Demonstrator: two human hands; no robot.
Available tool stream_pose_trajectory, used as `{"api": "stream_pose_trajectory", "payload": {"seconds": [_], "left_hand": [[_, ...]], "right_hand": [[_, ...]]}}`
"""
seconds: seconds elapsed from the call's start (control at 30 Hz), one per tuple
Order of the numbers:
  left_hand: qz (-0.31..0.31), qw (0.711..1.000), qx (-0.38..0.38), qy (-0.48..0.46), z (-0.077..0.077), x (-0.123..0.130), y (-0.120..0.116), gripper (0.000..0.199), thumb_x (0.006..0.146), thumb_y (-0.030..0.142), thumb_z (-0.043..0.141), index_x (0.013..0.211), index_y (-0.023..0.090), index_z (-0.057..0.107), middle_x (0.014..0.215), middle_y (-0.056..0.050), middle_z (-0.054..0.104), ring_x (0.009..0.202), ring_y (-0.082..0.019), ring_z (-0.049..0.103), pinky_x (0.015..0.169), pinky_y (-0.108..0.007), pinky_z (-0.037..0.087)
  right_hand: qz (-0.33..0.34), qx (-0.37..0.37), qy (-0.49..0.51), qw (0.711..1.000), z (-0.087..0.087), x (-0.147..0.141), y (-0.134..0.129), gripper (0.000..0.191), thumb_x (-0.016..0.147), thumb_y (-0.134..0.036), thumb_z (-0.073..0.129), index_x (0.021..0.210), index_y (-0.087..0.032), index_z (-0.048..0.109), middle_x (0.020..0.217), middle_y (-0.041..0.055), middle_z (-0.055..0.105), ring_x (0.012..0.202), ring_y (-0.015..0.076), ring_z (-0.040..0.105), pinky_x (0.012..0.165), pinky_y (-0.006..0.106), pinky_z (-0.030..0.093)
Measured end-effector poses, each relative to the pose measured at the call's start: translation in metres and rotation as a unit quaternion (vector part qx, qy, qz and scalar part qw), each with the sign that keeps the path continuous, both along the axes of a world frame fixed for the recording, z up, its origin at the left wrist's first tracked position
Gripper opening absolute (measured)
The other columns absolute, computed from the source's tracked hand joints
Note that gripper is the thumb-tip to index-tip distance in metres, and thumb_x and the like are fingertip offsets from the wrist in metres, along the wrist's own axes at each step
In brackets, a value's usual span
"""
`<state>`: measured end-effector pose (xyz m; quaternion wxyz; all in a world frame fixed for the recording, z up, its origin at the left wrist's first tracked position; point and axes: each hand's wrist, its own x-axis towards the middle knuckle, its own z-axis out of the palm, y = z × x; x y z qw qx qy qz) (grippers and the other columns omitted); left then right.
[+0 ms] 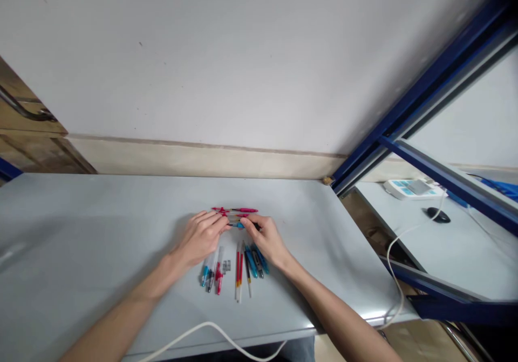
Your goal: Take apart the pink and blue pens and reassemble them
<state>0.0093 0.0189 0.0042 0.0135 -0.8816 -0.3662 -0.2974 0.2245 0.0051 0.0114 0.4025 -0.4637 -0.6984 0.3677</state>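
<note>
Our left hand (pixel 207 232) and right hand (pixel 267 239) pinch opposite ends of a slim, blue-tipped plastic pen piece (pixel 236 225), fingers drawn together; it lies between them, long axis crosswise, neither hand clearly nearer; beyond it lie slim red plastic pen parts (pixel 246 210); on its near side, thin red-and-yellow refill tubes (pixel 238 267).

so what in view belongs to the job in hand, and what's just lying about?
Job, by the look:
blue pen part between left hand and right hand
red pen parts
clear pen barrels
refills
other blue parts

Likely just lying about:
black mouse
white device
white cable
</note>
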Motion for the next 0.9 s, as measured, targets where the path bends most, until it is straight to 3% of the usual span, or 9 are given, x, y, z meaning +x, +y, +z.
{"api": "stream_pose_trajectory", "payload": {"seconds": [0.13,0.23,0.4,0.47,0.57,0.7,0.83,0.9], "left_hand": [[0.018,0.995,-0.094,-0.033,-0.0059,-0.0005,-0.0015,0.023,0.095,0.01,0.044,0.081,0.021,0.058,0.069,0.001,0.066,0.061,-0.016,0.061,0.059,-0.027,0.035],[0.028,0.993,-0.108,-0.045,-0.0052,-0.0012,-0.0019,0.021,0.093,0.01,0.044,0.081,0.021,0.058,0.069,0.001,0.066,0.06,-0.015,0.06,0.058,-0.026,0.034],[0.021,0.995,-0.086,-0.036,-0.0004,-0.0013,-0.002,0.022,0.093,0.01,0.044,0.082,0.02,0.06,0.077,-0.002,0.069,0.07,-0.017,0.064,0.063,-0.027,0.039],[0.023,0.995,-0.086,-0.038,0.0006,-0.001,-0.0021,0.022,0.092,0.008,0.044,0.082,0.02,0.06,0.077,-0.001,0.069,0.069,-0.017,0.063,0.063,-0.027,0.04],[0.02,0.995,-0.083,-0.046,0.0005,-0.0007,-0.0021,0.023,0.089,0.006,0.043,0.084,0.02,0.06,0.08,-0.002,0.07,0.071,-0.018,0.065,0.064,-0.028,0.042],[0.018,0.996,-0.083,-0.024,-0.0014,0.0,-0.0018,0.023,0.087,0.003,0.044,0.079,0.021,0.057,0.077,-0.001,0.07,0.073,-0.019,0.066,0.065,-0.028,0.04],[0.038,0.996,-0.085,-0.007,-0.0019,0.0002,-0.0015,0.023,0.087,0.003,0.045,0.077,0.02,0.055,0.075,-0.001,0.069,0.07,-0.019,0.066,0.062,-0.028,0.038],[0.04,0.995,-0.088,0.002,-0.001,0.0005,-0.0019,0.022,0.088,0.005,0.045,0.078,0.02,0.056,0.076,-0.002,0.071,0.071,-0.019,0.067,0.062,-0.028,0.038]], "right_hand": [[-0.007,0.092,0.009,0.996,-0.001,-0.0018,-0.0027,0.014,0.099,-0.032,0.061,0.097,-0.02,0.068,0.094,0.005,0.068,0.087,0.0213,0.061,0.079,0.032,0.047],[0.011,0.136,-0.026,0.99,0.0019,-0.0024,-0.0046,0.015,0.1,-0.032,0.061,0.109,-0.021,0.068,0.106,0.0083,0.067,0.103,0.0246,0.06,0.092,0.037,0.047],[0.002,0.136,-0.064,0.989,0.0037,0.0002,-0.0035,0.023,0.105,-0.03,0.051,0.095,-0.022,0.071,0.088,0.0057,0.07,0.086,0.0233,0.06,0.083,0.037,0.048],[0.002,0.157,-0.061,0.986,0.0039,0.0015,-0.0029,0.014,0.101,-0.03,0.059,0.103,-0.022,0.07,0.097,0.0064,0.071,0.095,0.0249,0.059,0.089,0.039,0.047],[0.018,0.161,-0.096,0.982,0.0041,0.0017,-0.0023,0.025,0.099,-0.034,0.064,0.122,-0.025,0.067,0.109,0.0073,0.072,0.103,0.027,0.058,0.095,0.042,0.045],[0.012,0.15,-0.117,0.982,0.0028,-0.0006,-0.0017,0.02,0.105,-0.026,0.051,0.103,-0.024,0.071,0.096,0.0059,0.073,0.092,0.025,0.061,0.09,0.041,0.045],[0.023,0.162,-0.122,0.979,0.0021,-0.0013,-0.001,0.017,0.101,-0.026,0.06,0.116,-0.023,0.067,0.109,0.008,0.072,0.102,0.0268,0.059,0.09,0.041,0.045],[0.022,0.159,-0.144,0.976,0.001,-0.0013,-0.0004,0.015,0.103,-0.028,0.057,0.112,-0.023,0.068,0.101,0.007,0.073,0.096,0.0264,0.06,0.089,0.042,0.044]]}}
